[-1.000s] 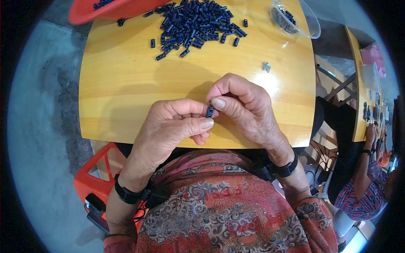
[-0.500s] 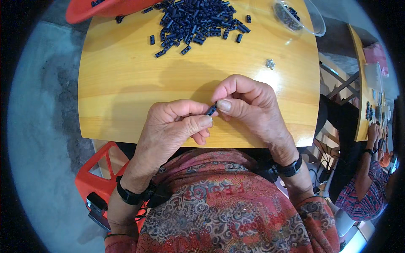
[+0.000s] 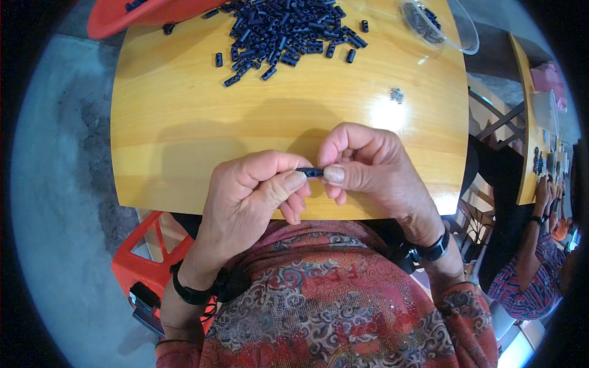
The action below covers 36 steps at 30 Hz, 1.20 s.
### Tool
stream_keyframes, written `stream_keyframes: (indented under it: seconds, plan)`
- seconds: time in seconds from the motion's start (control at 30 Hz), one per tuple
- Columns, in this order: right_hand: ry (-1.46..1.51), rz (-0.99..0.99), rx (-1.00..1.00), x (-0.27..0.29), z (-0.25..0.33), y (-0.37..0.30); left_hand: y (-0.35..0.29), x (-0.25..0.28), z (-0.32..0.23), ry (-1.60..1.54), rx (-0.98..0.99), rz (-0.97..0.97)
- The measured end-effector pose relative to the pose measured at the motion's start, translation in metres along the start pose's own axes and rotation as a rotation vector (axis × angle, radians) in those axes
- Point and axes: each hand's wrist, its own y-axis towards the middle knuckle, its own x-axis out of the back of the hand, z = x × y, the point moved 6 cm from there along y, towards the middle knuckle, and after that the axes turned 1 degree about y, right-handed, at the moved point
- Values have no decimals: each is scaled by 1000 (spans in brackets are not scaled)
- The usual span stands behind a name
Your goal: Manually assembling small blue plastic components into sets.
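Observation:
Between my two hands, over the near part of the wooden table, is a small black cylindrical piece with holes in its side [image 3: 311, 173]. My left hand [image 3: 254, 193] pinches its left end between thumb and forefinger. The thumb and forefinger of my right hand [image 3: 368, 168] close on its right end. Both fingertips hide the ends, so I cannot tell whether anything tiny is held there too. Farther off on the table lies a pile of similar black pieces [image 3: 279, 34], with a few loose ones at its edges. A little cluster of tiny silvery parts [image 3: 397, 95] lies to the right.
A red basin [image 3: 147, 15] stands at the far left of the table [image 3: 184, 116]. At the far right is a clear plastic tub [image 3: 429, 24] with dark pieces inside. A red stool [image 3: 144, 251] is at my left. Another person [image 3: 531, 270] works at a table on the right.
The black piece has turned from slanted to nearly level and come slightly nearer to me. My right hand has shifted a little right and down; both hands keep their pinch.

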Motion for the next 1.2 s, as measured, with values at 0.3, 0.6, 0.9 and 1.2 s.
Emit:
stream_keyframes:
  seconds: [0.3, 0.6, 0.9, 1.2]
  plan:
    - [72, -14, 137, -11, 1, -5, 3, -2, -2, -92, 12, 15]
    - [-524, 82, 513, -15, 21, -2, 10, -4, 10, -373, 95, 51]
    - [-348, 37, 462, -7, 16, -2, 11, -13, 9, -528, 12, 35]
    - [-593, -1, 601, -9, 24, -5, 13, -15, 11, -464, 107, -44]
